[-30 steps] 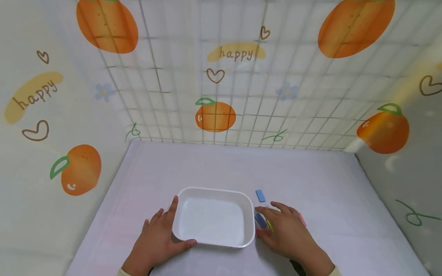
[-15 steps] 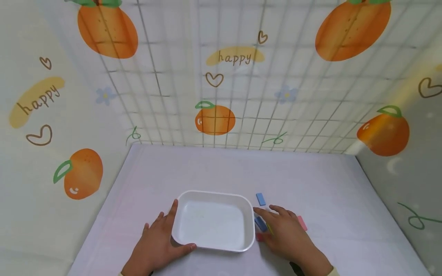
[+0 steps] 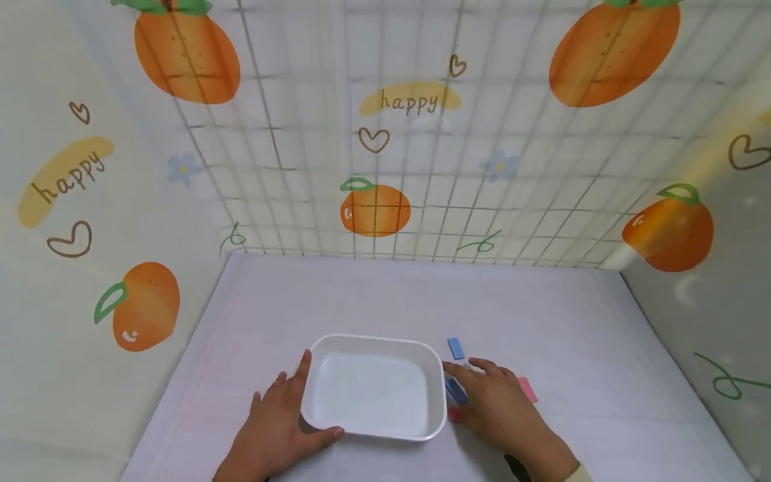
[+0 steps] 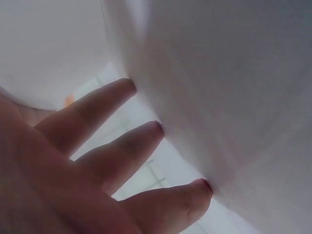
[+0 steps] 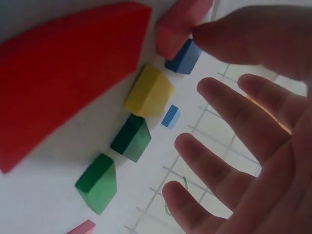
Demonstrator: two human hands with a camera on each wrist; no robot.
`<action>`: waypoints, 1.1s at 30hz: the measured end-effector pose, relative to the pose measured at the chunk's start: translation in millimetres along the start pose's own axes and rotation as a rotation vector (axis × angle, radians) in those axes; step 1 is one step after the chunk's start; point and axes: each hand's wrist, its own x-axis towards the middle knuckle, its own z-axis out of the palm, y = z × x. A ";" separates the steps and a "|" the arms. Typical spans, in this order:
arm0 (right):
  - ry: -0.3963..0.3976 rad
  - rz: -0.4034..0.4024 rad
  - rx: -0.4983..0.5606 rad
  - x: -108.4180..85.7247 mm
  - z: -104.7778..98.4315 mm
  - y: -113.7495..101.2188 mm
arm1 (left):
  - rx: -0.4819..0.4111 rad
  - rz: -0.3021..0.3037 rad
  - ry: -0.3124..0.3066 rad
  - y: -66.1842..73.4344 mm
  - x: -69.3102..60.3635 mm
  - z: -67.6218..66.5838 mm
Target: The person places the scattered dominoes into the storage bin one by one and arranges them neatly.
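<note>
Bench (image 3: 385, 288): pale lilac
Walls (image 3: 301, 134): white, orange-printed
Left hand (image 3: 268, 420): fingers wide against white rectangular tray (image 3: 373, 395)
Right hand (image 3: 502, 407): fingers spread near coloured blocks (image 5: 132, 139)

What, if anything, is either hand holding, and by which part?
Nothing is visibly gripped: the left hand touches the white tray at its left end; the right hand is spread over blocks.

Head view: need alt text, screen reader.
A left hand touches the rim of a white tray; to the tray's right, a right hand partly hides a dark blue block and a red block. A light blue block lies just beyond that hand, a pink block at its right.
</note>
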 end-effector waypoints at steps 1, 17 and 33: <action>0.000 -0.001 -0.001 0.1 0.3 -0.3 | 0.000 0.000 -0.001 -0.1 -0.8 0.2; -0.044 -0.014 -0.037 4.1 -2.8 2.5 | -0.007 0.003 0.027 0.4 0.3 3.2; -0.081 0.039 -0.040 8.0 -0.7 0.0 | -0.013 0.007 0.036 0.6 -1.3 3.3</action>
